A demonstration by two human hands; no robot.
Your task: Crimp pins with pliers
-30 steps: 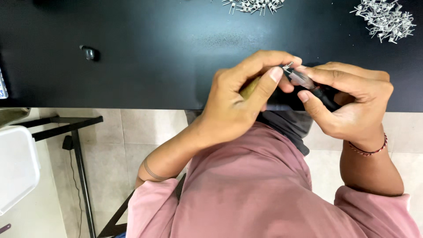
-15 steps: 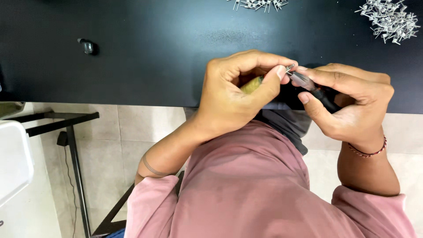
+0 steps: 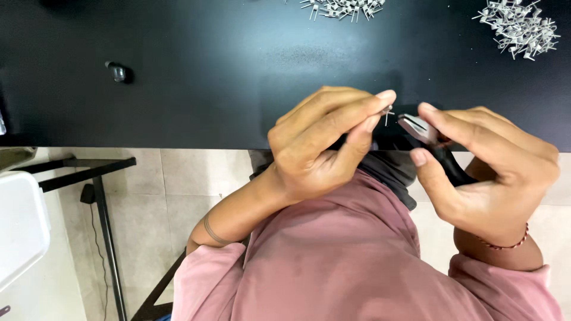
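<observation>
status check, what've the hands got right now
Left hand pinching a small metal pin at its fingertips. Right hand shut on black-handled pliers, tip just apart from the pin. Loose pin piles far across the black table, nothing between.

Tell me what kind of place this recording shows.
Probably a small assembly workbench: heaps of small metal parts lie on a black table, and the right hand holds pliers by a tiny metal piece in the left hand.
</observation>
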